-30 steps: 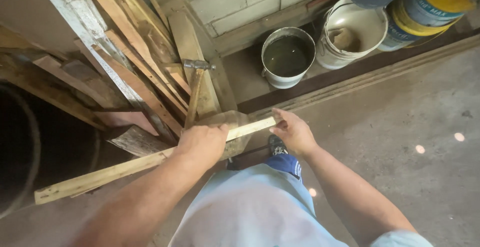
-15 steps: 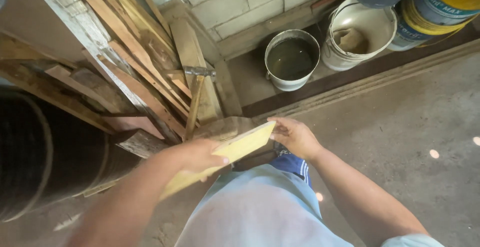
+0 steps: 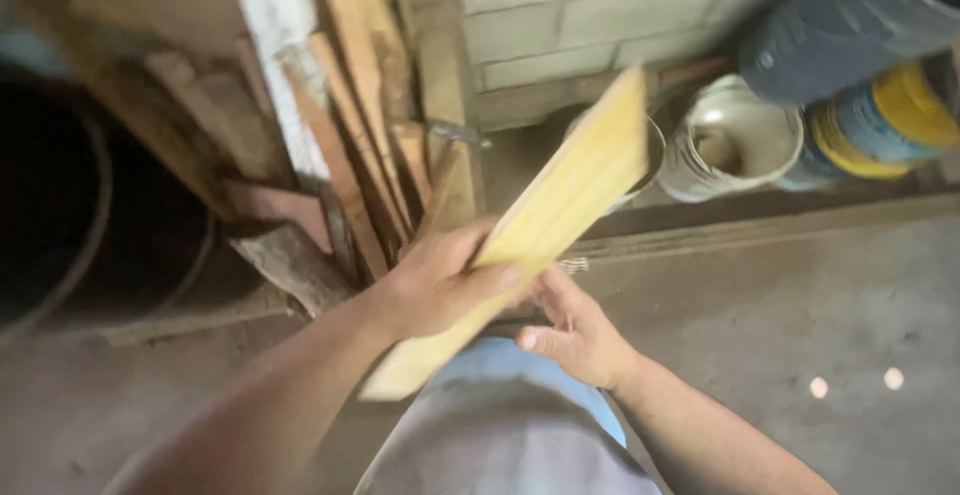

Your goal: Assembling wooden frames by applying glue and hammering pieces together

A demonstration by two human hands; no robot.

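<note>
Concrete floor [image 3: 800, 295] below, block wall [image 3: 600, 15] behind. Stack of old boards [image 3: 350, 125] leans at left; white bucket [image 3: 740, 150] stands by wall. Pale wooden plank [image 3: 560, 215] is lifted clear of floor and stack, held in front of body; not set down anywhere yet. Long axis diagonal, far end up-right toward bucket, near end down-left. Left hand [image 3: 440, 280] clenched round plank's middle. Right hand [image 3: 575, 335] below it, fingers loose, apparently released; blur hinders certainty.

Labelled bucket [image 3: 880, 120]: upper right, by the block wall; round, tilted, motion-blurred.
Label colours: yellow band above a blue band.
Label print: unreadable through blur.
Signs: none visible.
Screens: none visible.
Other packages: none visible.
</note>
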